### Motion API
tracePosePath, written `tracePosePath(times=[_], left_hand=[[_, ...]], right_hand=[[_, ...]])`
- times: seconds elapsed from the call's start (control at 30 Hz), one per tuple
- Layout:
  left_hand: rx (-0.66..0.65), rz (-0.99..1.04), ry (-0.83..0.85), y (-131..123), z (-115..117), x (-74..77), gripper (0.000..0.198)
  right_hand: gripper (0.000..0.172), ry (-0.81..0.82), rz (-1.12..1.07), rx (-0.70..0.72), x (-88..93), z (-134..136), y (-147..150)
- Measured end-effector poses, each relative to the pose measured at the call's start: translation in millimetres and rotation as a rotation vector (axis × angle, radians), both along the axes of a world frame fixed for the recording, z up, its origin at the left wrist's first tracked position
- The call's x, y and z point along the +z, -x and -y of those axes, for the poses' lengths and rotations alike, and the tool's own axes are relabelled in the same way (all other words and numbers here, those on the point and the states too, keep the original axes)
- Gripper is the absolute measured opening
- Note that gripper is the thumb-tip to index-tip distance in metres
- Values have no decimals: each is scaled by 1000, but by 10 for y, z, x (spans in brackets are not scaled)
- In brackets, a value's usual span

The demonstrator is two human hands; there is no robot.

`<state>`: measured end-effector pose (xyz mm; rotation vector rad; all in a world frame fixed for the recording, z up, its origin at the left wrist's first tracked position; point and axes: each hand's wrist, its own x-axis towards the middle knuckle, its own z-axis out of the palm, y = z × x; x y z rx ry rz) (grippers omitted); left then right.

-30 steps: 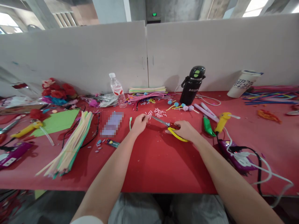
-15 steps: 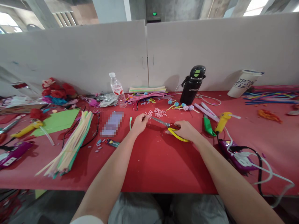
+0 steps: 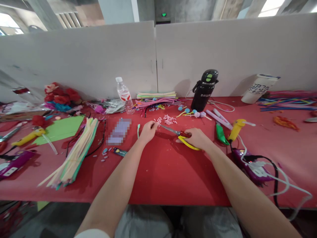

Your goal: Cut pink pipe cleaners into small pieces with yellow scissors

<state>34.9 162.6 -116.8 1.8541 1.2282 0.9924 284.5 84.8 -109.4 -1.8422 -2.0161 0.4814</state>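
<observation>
My right hand (image 3: 196, 138) is closed round the scissors (image 3: 185, 136), which have red and yellow handles. Their blades point left, with the tips close to the fingers of my left hand (image 3: 148, 131). Those left fingers are pinched together; what they hold is too small to make out, though pink shows at the fingertips. Just beyond the blades lies a loose pile of short pink pieces (image 3: 169, 119) on the red tabletop (image 3: 178, 178).
Left of my arms lie a bundle of pale pipe cleaners (image 3: 76, 153) and a blurred rectangle (image 3: 119, 131). At the back stand a clear bottle (image 3: 124, 96) and a black flask (image 3: 203, 91). On the right, a yellow glue gun (image 3: 236, 130) stands by a purple power strip (image 3: 251, 167) with trailing cables.
</observation>
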Motion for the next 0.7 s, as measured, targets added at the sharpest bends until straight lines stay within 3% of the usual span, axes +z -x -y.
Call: tracePosePath(times=[0.7], left_hand=[[-9,16,13,-14,-4,11,33]], right_hand=[[51,-20,19,-29,-5,35,3]])
